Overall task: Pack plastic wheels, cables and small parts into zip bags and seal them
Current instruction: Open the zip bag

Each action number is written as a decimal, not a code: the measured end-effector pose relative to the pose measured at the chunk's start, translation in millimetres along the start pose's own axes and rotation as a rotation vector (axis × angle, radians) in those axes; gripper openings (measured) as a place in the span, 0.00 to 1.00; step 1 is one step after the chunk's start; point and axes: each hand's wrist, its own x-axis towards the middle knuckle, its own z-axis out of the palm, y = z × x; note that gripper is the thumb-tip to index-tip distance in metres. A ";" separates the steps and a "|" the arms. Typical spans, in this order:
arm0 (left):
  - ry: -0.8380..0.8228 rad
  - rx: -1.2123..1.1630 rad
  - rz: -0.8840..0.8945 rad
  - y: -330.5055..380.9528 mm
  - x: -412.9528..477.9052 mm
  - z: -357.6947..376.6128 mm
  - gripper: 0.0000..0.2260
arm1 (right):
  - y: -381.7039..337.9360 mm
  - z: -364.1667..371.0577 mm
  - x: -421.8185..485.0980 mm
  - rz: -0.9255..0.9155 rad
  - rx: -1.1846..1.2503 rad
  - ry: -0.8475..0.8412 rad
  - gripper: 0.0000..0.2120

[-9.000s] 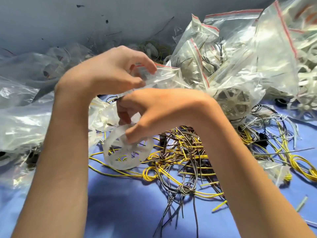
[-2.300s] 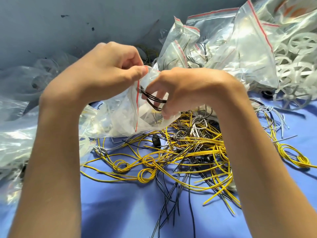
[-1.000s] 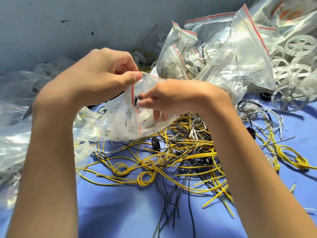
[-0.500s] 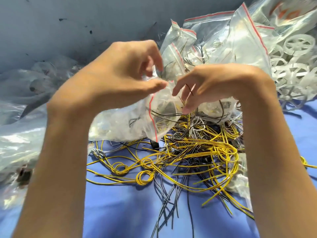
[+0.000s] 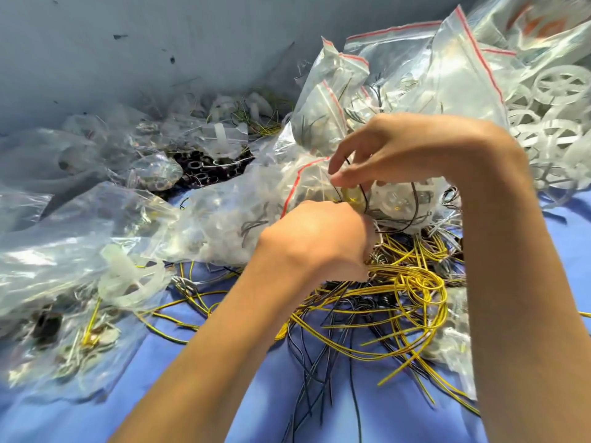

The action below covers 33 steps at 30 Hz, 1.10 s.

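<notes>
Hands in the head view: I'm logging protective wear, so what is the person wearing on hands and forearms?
The left hand and right hand are bare, with no gloves, and both forearms are uncovered down to the frame edge: no sleeves, watch or bracelet. No rings show, though parts of both hands are hidden.

Cable tangle point(image 5: 399, 298) on the cloth point(image 5: 192, 394) at centre; filled bags point(image 5: 64, 251) left; bag pile point(image 5: 447, 75) behind; loose wheels point(image 5: 559, 84) far right

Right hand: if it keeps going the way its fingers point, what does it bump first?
Probably the zip bag: the right hand, pinching a black cable, points its fingertips left at the bag's red-striped mouth, almost touching. Depth is hard to judge, though.
</notes>
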 end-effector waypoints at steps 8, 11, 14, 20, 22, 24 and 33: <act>0.134 -0.061 0.058 -13.5 -6.7 -19.0 0.12 | -5.9 -3.4 -2.0 -0.074 0.079 0.198 0.09; 0.178 -0.118 0.090 -23.7 -13.6 -33.4 0.10 | -13.9 -6.3 -5.6 -0.175 0.133 0.328 0.08; 0.189 -0.237 0.133 -29.1 -19.6 -42.2 0.11 | -24.9 -8.3 -9.7 -0.256 0.173 0.337 0.08; 0.185 -0.325 0.121 -38.4 -27.6 -52.6 0.13 | -30.4 -9.1 -11.9 -0.280 0.138 0.327 0.10; 0.197 -0.384 0.100 -43.9 -31.7 -56.7 0.15 | -27.0 -11.0 -11.9 -0.281 0.103 0.388 0.09; 0.217 -0.432 0.094 -50.0 -36.5 -61.0 0.16 | -22.5 -12.9 -12.9 -0.269 0.100 0.425 0.06; 0.343 -0.574 0.027 -72.3 -49.7 -66.1 0.17 | -18.1 -5.5 -12.0 -0.256 0.213 -0.045 0.27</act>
